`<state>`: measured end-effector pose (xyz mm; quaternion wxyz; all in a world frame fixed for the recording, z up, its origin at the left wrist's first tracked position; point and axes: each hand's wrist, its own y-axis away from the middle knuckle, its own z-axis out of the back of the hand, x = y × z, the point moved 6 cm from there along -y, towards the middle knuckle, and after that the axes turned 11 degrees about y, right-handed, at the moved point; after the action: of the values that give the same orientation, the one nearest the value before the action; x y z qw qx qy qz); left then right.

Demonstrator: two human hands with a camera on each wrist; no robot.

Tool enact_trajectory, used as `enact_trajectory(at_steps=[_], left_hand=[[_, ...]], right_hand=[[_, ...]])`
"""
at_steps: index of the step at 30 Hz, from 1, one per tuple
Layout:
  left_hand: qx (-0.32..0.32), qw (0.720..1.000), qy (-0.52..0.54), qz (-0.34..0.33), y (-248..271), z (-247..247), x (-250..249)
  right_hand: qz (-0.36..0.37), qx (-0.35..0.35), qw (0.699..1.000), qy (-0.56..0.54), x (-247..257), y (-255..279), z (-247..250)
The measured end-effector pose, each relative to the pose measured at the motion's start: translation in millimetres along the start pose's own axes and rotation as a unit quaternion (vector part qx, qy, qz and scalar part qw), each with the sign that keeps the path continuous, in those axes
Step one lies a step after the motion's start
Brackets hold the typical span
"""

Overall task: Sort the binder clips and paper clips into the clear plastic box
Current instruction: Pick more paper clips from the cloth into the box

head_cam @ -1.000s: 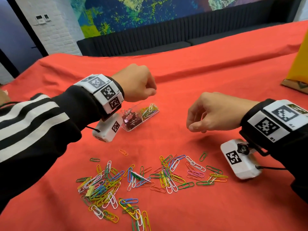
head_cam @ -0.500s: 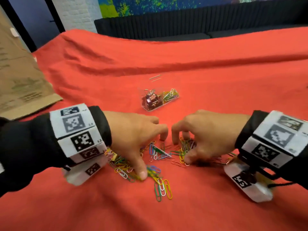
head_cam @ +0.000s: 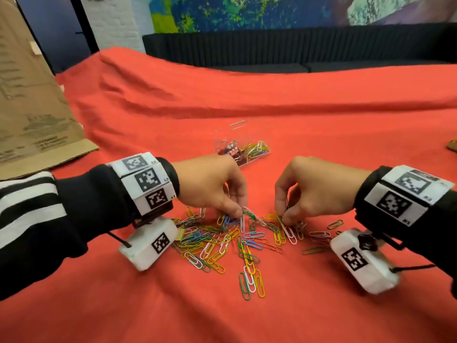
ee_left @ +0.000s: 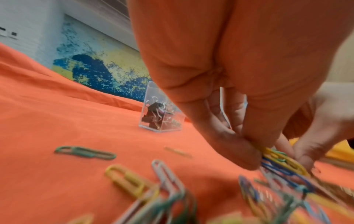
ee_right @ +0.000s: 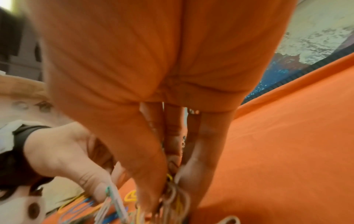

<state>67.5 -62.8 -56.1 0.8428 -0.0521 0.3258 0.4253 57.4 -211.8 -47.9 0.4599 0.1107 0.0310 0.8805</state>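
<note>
A heap of coloured paper clips [head_cam: 222, 241] lies on the red cloth in front of me. My left hand [head_cam: 238, 211] pinches a bunch of paper clips [ee_left: 277, 159] at the heap's far edge, thumb against fingertips. My right hand [head_cam: 284, 217] pinches another bunch of paper clips [ee_right: 172, 197] just to the right, also at the far edge. Behind both hands stands the clear plastic box [head_cam: 243, 148], with binder clips [ee_left: 155, 112] in its left part and paper clips in its right part.
A brown cardboard sheet [head_cam: 32, 115] lies at the left on the red cloth [head_cam: 321, 125]. A black sofa runs along the far edge. Something brown shows at the right edge [head_cam: 452, 146].
Both hands came down from near the box onto the heap, spread over it, and now their fingers have closed and pinch clips a little above the cloth.
</note>
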Motion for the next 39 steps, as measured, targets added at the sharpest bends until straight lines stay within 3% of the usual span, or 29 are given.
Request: enact_trajectory(at_steps=[6,10,16,23,26,33,39], left_hand=[[-0.03,0.996,0.076,-0.037,-5,34,-17],[-0.093,0.99,0.083,-0.06,-16,65,-25],[-0.205,0.977,0.023,-0.054,-56,102,-17],[-0.334,0.939,-0.075,-0.021,-107,135,-6],[-0.331,0.936,-0.118,-0.016,-121,137,-9],[-0.25,0.937,-0.244,0.012,-134,123,-11],[-0.275,0.928,-0.251,-0.004,-127,132,-18]], right_hand=[[-0.015,-0.044,0.994,-0.094,-17,0,16],[-0.024,-0.061,0.987,-0.15,-27,0,18],[-0.03,-0.069,0.983,-0.167,-35,-1,14],[-0.046,-0.074,0.985,-0.147,-50,1,10],[-0.054,-0.079,0.984,-0.15,-57,4,12],[-0.066,-0.085,0.983,-0.147,-63,6,13],[-0.067,-0.089,0.985,-0.135,-61,7,14]])
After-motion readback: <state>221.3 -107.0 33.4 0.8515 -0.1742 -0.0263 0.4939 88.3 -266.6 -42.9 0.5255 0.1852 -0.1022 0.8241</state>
